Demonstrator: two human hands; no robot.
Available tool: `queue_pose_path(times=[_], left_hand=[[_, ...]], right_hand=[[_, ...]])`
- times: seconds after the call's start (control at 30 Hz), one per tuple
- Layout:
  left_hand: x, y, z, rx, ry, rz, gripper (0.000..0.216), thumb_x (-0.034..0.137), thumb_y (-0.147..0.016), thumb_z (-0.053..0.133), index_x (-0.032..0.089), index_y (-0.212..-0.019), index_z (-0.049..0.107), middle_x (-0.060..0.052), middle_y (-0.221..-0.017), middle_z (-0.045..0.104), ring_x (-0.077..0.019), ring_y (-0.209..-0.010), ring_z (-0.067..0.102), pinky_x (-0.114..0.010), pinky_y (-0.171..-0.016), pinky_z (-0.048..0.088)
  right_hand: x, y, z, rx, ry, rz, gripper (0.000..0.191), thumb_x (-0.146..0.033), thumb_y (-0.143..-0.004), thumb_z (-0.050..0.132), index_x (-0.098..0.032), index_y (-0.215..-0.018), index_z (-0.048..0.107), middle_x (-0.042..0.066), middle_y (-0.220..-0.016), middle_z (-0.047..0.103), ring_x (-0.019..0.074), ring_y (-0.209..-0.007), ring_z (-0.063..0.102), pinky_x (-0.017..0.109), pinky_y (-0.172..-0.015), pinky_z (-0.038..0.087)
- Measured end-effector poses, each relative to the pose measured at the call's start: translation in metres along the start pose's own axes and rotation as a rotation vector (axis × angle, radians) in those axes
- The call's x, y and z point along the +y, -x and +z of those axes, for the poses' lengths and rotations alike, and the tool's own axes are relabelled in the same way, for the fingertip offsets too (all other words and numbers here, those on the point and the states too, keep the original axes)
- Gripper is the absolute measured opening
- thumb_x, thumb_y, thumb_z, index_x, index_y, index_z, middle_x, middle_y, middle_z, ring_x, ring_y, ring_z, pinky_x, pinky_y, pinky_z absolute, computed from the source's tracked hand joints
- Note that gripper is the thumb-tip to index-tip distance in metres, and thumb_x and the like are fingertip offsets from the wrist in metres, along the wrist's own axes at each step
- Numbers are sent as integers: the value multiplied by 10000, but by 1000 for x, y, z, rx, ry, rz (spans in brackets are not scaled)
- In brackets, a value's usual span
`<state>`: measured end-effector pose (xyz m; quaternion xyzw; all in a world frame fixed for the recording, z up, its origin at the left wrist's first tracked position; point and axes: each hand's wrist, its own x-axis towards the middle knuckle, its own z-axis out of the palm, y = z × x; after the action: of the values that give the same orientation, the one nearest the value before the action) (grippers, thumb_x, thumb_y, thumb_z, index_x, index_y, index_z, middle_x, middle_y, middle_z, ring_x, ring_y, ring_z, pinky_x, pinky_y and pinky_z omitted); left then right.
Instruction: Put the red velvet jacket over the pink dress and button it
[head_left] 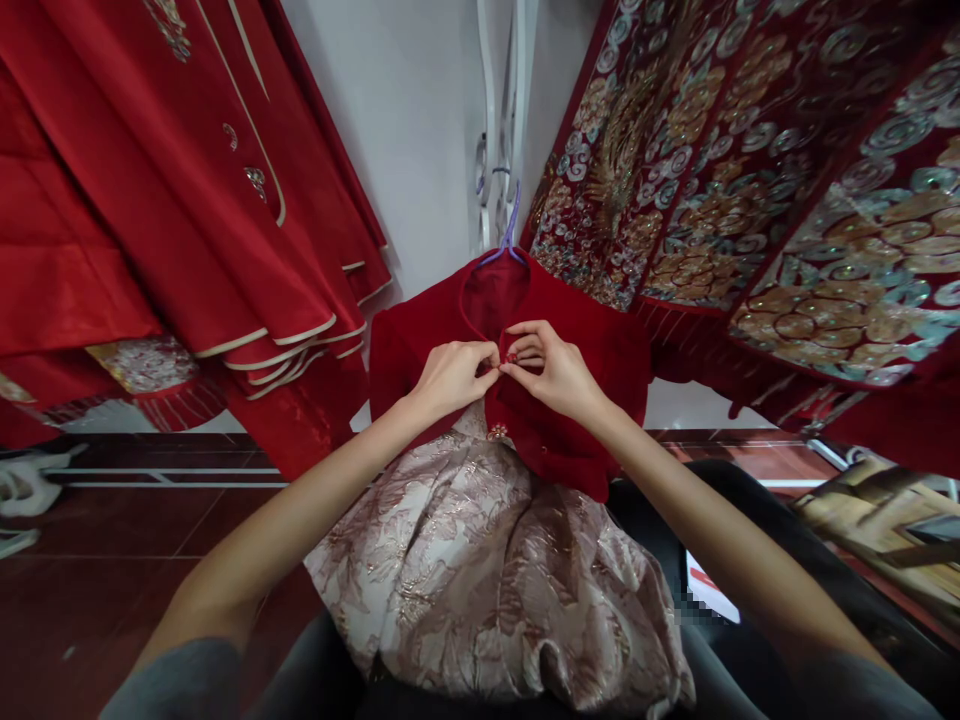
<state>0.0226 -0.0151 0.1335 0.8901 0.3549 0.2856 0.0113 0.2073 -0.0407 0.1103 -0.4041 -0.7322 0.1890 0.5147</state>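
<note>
A short red jacket (585, 340) hangs on a purple hanger (508, 225) over a pale pink dress (465, 560) with a shiny raised pattern. My left hand (457, 378) pinches the jacket's front edge just below the round neckline, thumb against index finger. Meeting it there, fingertip to fingertip, my right hand (553, 370) also has thumb and index finger closed at that edge. A small red fastening (512, 357) shows by the right fingers; its exact form is partly hidden. Below the hands, a jewelled ornament (496, 431) lies at the dress's waist.
Red garments with pale piping (255, 220) hang at the left. Heavily embroidered red garments (697, 200) hang at the right. A white metal rack (487, 100) stands against the wall. At lower right are a phone-like object (709, 590) and a woven basket (885, 530).
</note>
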Motion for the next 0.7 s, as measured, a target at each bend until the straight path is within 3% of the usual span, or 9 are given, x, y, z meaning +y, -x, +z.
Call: queue_pose_path(times=[0.23,0.53,0.7], left_hand=[[-1,-4,-1,3,46,2,139,342,-801,641,210,-763,663,-4,-720,702,-168,-642,640,-253,-607,398],[-1,-7,6,-27,24,43,114,268,-826,596,192,-748,629,-17,-682,671,-164,-599,609,-266,-601,393],[0,-7,10,-43,-4,131,80,192,-824,560,185,-752,594,-29,-738,655,-175,-704,614,-276,-679,433]], right_hand=[[-3,-3,-5,-30,-46,54,374,-299,-741,735,-210,-1073,587,32,-870,682,182,-807,700,382,-821,610],[3,-4,-8,-55,-43,32,441,-246,-741,716,-210,-1152,560,30,-901,678,181,-841,692,396,-861,593],[3,-6,-7,-137,12,-46,473,-187,-763,641,-215,-1216,509,24,-934,640,171,-877,664,379,-883,567]])
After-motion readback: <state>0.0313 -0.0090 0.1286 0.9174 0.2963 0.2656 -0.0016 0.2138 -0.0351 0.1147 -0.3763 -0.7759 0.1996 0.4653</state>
